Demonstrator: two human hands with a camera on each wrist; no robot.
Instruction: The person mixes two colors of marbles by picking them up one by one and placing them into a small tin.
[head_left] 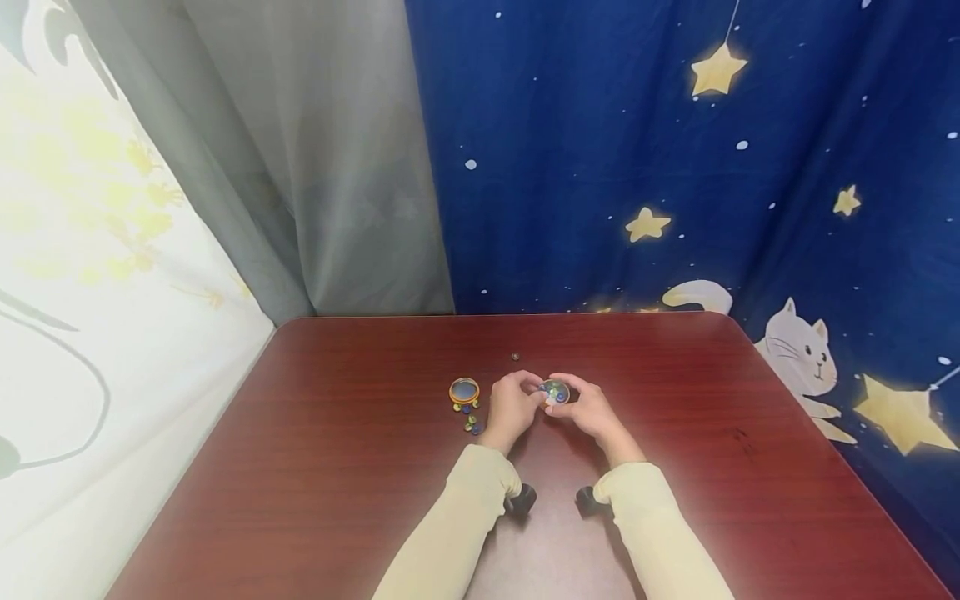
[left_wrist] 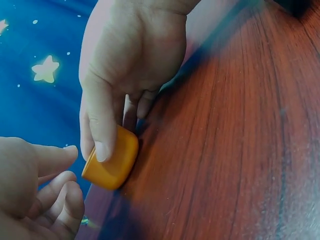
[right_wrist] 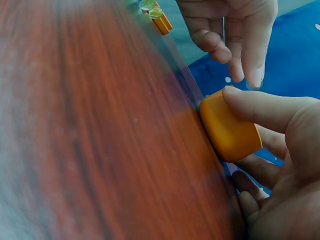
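My right hand (head_left: 592,408) grips a small orange cup (right_wrist: 230,127), thumb on one side and fingers on the other. The cup stands close on the tabletop, and glass marbles (head_left: 556,392) in green, blue and white show inside it. My left hand (head_left: 513,406) is beside the cup's rim, its fingertips bent together. In the right wrist view a small clear glass marble (right_wrist: 254,86) shows at the left fingertips, partly hidden by them, right by the rim. In the left wrist view the right thumb lies along the orange cup (left_wrist: 117,160).
A second orange cup (head_left: 464,391) stands left of my left hand, with several green, yellow and blue marbles (head_left: 472,426) in front of it. One lone marble (head_left: 515,357) lies farther back. The dark red table (head_left: 360,500) ends at a blue star curtain (head_left: 570,167).
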